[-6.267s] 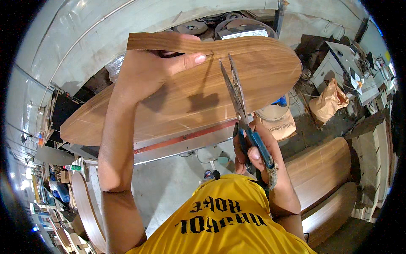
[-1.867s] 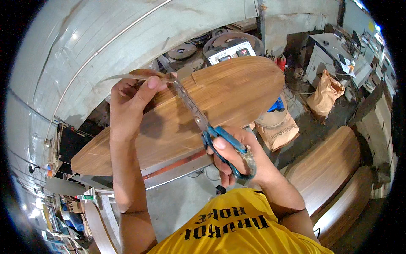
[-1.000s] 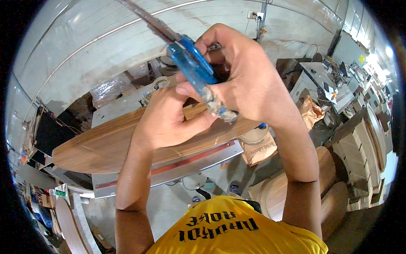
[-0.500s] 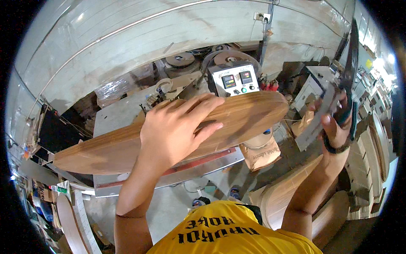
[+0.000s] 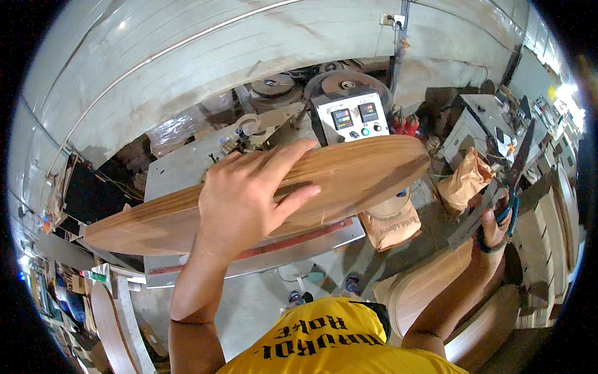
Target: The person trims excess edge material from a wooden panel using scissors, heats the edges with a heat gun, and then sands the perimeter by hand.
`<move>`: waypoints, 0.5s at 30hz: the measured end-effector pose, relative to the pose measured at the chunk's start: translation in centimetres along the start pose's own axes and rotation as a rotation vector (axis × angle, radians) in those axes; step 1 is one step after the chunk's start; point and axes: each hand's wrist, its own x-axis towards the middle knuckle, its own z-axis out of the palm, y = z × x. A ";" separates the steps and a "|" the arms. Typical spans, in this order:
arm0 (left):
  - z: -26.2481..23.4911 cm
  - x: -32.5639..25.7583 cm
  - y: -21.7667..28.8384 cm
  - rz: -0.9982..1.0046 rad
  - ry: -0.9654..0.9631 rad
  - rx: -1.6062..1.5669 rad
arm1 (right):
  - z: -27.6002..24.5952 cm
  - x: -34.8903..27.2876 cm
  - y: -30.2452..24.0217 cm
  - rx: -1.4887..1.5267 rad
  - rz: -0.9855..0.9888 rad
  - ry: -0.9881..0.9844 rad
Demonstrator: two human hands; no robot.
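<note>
My left hand (image 5: pixel 240 198) lies over a long oval wooden panel (image 5: pixel 349 193) with a thick, striped brown edge. Its fingers stretch along the edge and the thumb points apart; it is open, and the palm hides part of the panel. At the right, away from the panel, my right hand (image 5: pixel 494 225) is closed around large scissors (image 5: pixel 514 181) with teal-and-dark handles and a long dark blade pointing up. A flat grey strip (image 5: pixel 468 223) sticks out leftward from the same hand; whether it is the other blade or a separate piece I cannot tell.
Under the panel stands a metal-edged worktable (image 5: pixel 293 252). Behind it is a control box (image 5: pixel 349 118) with two displays. A brown paper sack (image 5: pixel 392 225) and a crumpled paper bag (image 5: pixel 466 181) stand at the right, near stacked curved wooden panels (image 5: pixel 430 274).
My right hand has lowered with the scissors, which now sit farther down in view. My left hand has shifted slightly left along the panel. The whole view has moved a little.
</note>
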 end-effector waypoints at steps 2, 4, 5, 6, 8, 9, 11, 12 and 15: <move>0.1 0.5 0.0 -0.049 -0.005 -0.076 | 0.8 -1.3 -0.3 0.010 -0.004 0.144; 0.2 0.8 -0.2 -0.124 -0.003 -0.192 | 1.5 -2.2 0.4 0.008 0.140 0.167; 0.3 0.9 -0.6 -0.155 -0.001 -0.244 | 1.8 -3.1 0.1 -0.041 0.211 0.186; 0.4 1.2 -1.1 -0.182 0.001 -0.296 | 2.9 -3.7 0.0 -0.104 0.278 0.248; 0.8 2.1 -2.1 -0.199 -0.004 -0.355 | 3.9 -4.3 1.0 -0.219 0.351 0.305; 1.1 2.6 -2.1 -0.190 -0.014 -0.350 | 3.8 -4.9 2.6 -0.257 0.364 0.292; 1.7 4.1 -1.0 -0.269 -0.082 -0.255 | 3.0 -6.2 5.4 -0.281 0.492 0.340; 2.0 4.4 -1.1 -0.269 -0.074 -0.218 | 2.3 -6.3 7.6 -0.231 0.563 0.331; 2.6 5.4 -3.1 -0.326 -0.089 -0.231 | -0.3 -6.3 16.0 -0.183 0.629 0.354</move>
